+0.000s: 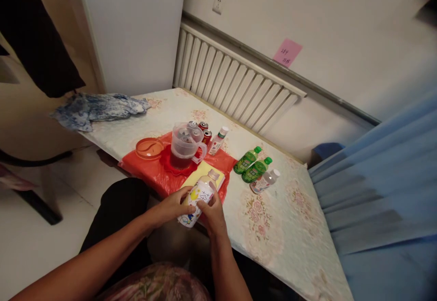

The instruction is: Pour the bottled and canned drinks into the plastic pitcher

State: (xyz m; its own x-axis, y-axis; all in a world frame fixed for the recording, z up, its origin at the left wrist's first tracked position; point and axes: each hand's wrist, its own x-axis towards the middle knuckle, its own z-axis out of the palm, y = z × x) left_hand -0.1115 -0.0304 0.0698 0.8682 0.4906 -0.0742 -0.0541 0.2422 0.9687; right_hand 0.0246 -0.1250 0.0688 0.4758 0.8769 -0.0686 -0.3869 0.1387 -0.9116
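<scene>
Between my two hands is a plastic tea drink bottle [200,195] with a white label, a yellow drawing and dark characters; it is tilted, its neck pointing away from me. My left hand [172,207] grips it from the left side, thumb across the label. My right hand [214,211] wraps its right side, with the thumb in front. Just beyond the bottle lies a yellow pad [194,176] on a red plastic sheet [138,168]. A clear plastic pitcher [180,148] with dark liquid stands on a red scalloped dish [166,160] behind it.
An orange lid [149,149] lies left of the pitcher. Several drink cans [206,137] and a clear bottle [218,141] stand behind it. Two green bottles [247,160] and a white-capped bottle [265,181] lie to the right on the flowered tablecloth [259,237]. Blue-patterned cloth [109,108] covers the far-left corner.
</scene>
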